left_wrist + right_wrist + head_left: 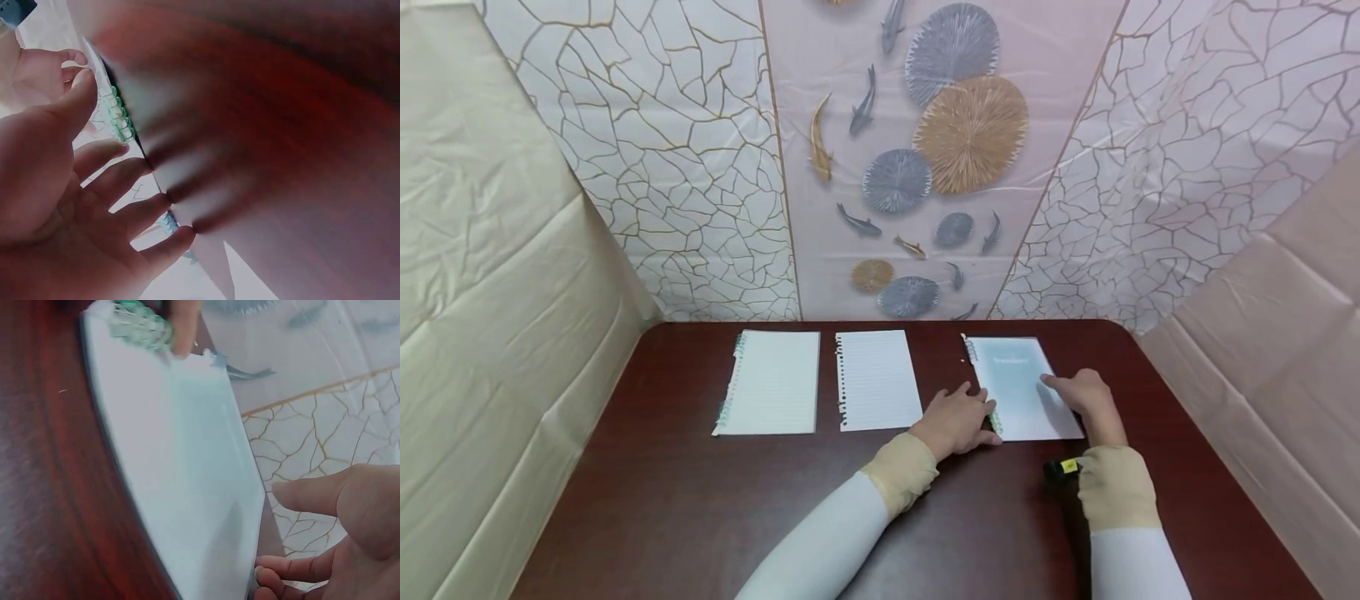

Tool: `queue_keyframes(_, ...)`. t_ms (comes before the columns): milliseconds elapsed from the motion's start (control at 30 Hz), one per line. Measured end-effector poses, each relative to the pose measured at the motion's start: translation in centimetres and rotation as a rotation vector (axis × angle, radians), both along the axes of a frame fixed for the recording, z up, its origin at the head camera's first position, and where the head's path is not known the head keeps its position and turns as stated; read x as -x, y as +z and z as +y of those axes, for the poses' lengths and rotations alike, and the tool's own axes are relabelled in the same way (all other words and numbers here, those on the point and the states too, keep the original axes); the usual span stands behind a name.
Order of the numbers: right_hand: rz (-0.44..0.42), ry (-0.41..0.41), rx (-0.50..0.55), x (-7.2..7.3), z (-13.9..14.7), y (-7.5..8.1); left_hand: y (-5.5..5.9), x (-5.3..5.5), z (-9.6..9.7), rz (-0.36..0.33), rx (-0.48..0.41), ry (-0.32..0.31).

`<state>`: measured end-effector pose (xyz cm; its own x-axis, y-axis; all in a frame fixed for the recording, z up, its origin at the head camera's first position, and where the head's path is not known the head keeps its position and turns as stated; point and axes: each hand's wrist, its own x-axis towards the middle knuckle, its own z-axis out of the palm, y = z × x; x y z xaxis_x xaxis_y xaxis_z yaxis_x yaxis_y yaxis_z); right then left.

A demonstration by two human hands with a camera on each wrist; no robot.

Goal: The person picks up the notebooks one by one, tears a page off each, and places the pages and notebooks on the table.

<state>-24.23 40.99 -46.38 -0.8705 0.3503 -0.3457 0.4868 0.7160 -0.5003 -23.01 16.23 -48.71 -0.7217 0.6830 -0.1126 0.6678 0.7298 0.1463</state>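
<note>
notebook (pixel 1018 392) lies between the 2 hands: left hand (pixel 957 419) has fingers spread at the coils (pixel 119 112), right hand (pixel 1090 402) has thumb apart from fingers at the opposite edge. probably light, flexible, smooth; best to pinch this coil-free edge.

Across the worktop's (pixel 700 517) far half lie, in a row, the left notebook (pixel 778 383), a sheet (pixel 878 379) in the middle and the right notebook (pixel 1018 396), all apart. The left grip (pixel 955 421) is at the right notebook's left edge, the right grip (pixel 1090 404) at its right edge. Behind the worktop hangs a backdrop (pixel 700 150).
</note>
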Motion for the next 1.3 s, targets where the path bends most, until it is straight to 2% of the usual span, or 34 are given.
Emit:
queue_keyframes(133, -0.029, -0.009, 0.057, 0.3, 0.4, 0.2, 0.2, 0.1, 0.0, -0.023, 0.01, 0.002)
queue_keyframes(333, -0.019, 0.008, 0.047, 0.3, 0.5, 0.6, 0.3, 0.1, -0.1, -0.041, 0.015, -0.001)
queue_keyframes(633, 0.069, 0.04, -0.063, -0.1, -0.2, 0.7, 0.4, 0.2, -0.4, -0.064, 0.001, -0.006)
queue_keyframes(900, 0.092, 0.12, -0.162, -0.8, -1.2, 1.1, 0.3, 0.0, -0.5, -0.09, -0.02, -0.013)
queue_keyframes(1167, 0.144, 0.106, -0.169, -1.4, -2.4, 1.3, 0.3, 0.1, -0.6, -0.082, -0.015, -0.01)
queue_keyframes(1300, 0.24, 0.093, -0.146, -1.6, -2.6, 1.8, 0.3, 0.1, -0.6, -0.098, -0.019, -0.01)
